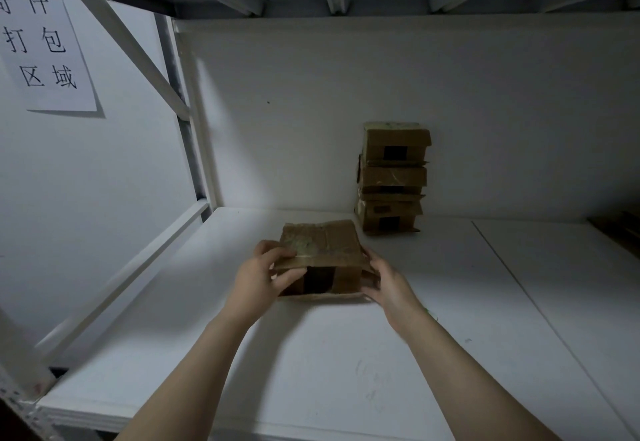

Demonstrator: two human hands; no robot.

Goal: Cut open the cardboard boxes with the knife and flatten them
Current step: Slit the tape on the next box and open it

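A: What is taking up most of the view?

B: A wide white flat shelf board (346,354) is stretching across the lower half, and a white back panel (311,111) is rising behind it. A white paper sheet (45,46) with black handwritten characters is hanging on the wall at the upper left.

A: And the cardboard?

B: A stack of three brown cardboard boxes (393,177) is standing upright against the back panel, right of centre. A small brown cardboard box (322,246) is sitting in front of that stack, a little to its left and apart from it, at the middle of the shelf.

A: Is anyone holding it?

B: Both hands are grasping it, one at each end, so the box is lying directly between them. The left hand (256,278) is curling its fingers over the top left edge while its thumb is pressing on the near face. The right hand (388,285) is wrapping around the right end, where a loose flap is sticking out.

A: Is it lifted?

B: I cannot tell; its bottom edge is lying right at the shelf surface.

A: Anything smaller?

B: A dark rectangular patch (318,281) is showing on the near face, between the two thumbs.
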